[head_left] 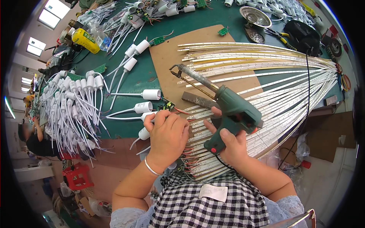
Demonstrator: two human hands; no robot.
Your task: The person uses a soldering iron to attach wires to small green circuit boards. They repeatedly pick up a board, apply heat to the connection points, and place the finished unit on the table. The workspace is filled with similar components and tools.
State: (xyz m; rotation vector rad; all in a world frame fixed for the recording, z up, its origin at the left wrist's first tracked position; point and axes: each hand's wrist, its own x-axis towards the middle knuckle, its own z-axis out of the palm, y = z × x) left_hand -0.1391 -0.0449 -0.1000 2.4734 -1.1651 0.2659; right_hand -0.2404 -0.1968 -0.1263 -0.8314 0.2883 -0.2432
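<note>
Nearest you, past your checkered apron (178,207), your right hand (234,146) is wrapped around the grip of a green soldering gun (243,110), with two fingers sticking out beyond it. Your left hand (167,135) is curled just beside the wired ends of the light strips (272,131); its fingertips are hidden, so I can't make out whether they pinch anything. The relation that counts: the small circuit board (167,105) lies just beyond your left knuckles, much nearer that hand than your right, while the gun's long barrel slants forward and to your left, its tip farther from you than the board. The strips run lengthwise left to right, fanned on your side and gathered at the far right, where a black cord (307,91) crosses them. A dark metal bar (199,100) sits under the barrel, close on your right of the board, and white lamp sockets (151,94) crowd your left hand. Beyond them, the brown sheet (167,60) has bare surface around the tip, giving sideways room; farther off stand more socket heaps (131,17) and a metal dish (266,19).
</note>
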